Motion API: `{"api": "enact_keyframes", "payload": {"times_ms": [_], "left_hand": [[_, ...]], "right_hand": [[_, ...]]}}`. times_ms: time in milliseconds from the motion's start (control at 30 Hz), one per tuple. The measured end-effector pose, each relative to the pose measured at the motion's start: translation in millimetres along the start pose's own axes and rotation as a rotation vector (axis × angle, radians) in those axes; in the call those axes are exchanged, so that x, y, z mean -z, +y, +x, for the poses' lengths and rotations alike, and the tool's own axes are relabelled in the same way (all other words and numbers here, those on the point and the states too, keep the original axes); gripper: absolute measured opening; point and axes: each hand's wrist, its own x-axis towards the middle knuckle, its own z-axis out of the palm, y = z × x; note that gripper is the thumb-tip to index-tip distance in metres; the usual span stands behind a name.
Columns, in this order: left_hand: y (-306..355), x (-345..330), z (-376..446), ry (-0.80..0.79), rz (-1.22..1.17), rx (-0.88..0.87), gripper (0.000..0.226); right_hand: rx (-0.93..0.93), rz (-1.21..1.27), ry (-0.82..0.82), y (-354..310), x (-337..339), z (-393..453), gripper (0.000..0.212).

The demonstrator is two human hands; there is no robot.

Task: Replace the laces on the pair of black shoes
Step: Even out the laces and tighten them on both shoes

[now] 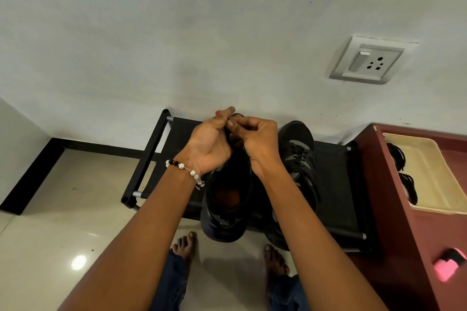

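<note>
Two black shoes stand on a low black rack [336, 184]. The left shoe [227, 199] points away from me, its dark opening with a reddish insole facing up. My left hand [209, 144] and my right hand [257, 144] meet over its toe end, fingers curled and pinching something dark and thin there, apparently the lace; the lace itself is mostly hidden by the fingers. The right shoe [298, 151] sits beside it, laced with black laces, partly behind my right forearm.
A cream tray [434, 184] holding dark laces [398, 156] rests on a maroon cabinet [404, 247] at the right. A pink and black object [448, 264] lies on the cabinet. A wall socket [369, 62] is above. My bare feet [187, 245] stand on the tiled floor.
</note>
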Motion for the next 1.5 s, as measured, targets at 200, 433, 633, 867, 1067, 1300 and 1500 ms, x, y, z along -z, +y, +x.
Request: {"api": "enact_keyframes", "payload": {"times_ms": [200, 433, 633, 867, 1067, 1300, 1500], "left_hand": [[2, -6, -5, -0.033, -0.082, 0.017, 0.049], [1, 5, 0, 0.172, 0.227, -0.199, 0.015], [1, 4, 1, 0.162, 0.251, -0.215, 0.012], [5, 7, 3, 0.094, 0.200, -0.108, 0.014], [12, 6, 4, 0.054, 0.269, -0.043, 0.012], [27, -5, 14, 0.224, 0.316, -0.091, 0.017], [80, -42, 1, 0.196, 0.105, -0.125, 0.015]], "right_hand": [[0.052, -0.230, -0.006, 7, -4, 5, 0.010], [-0.014, -0.086, -0.031, 4, 6, 8, 0.007], [-0.076, 0.115, -0.028, -4, 12, 5, 0.003], [-0.159, 0.287, -0.028, -4, 14, 8, 0.010], [-0.176, 0.334, -0.058, -3, 19, 12, 0.016], [-0.064, -0.199, 0.100, 4, 31, 10, 0.060], [-0.149, -0.562, -0.083, 27, 27, -10, 0.091]]}}
